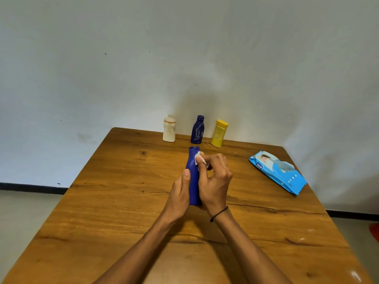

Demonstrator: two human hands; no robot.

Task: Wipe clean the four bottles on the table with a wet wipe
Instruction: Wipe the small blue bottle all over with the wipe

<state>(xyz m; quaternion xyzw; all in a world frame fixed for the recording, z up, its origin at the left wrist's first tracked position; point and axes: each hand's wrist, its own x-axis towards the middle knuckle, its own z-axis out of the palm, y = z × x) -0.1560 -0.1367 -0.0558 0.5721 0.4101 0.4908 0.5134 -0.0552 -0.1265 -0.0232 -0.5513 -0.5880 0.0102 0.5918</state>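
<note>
L hand grips blue bottle; R hand pinches white wipe vs neck.

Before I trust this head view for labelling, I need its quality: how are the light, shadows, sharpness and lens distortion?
Head view: soft, even light, no harsh glare; the three standing bottles, white bottle, dark blue bottle and yellow bottle, cast faint shadows on the wall; wide-angle lens makes the table edges splay; the wipe in the right hand is small and slightly soft.
</note>
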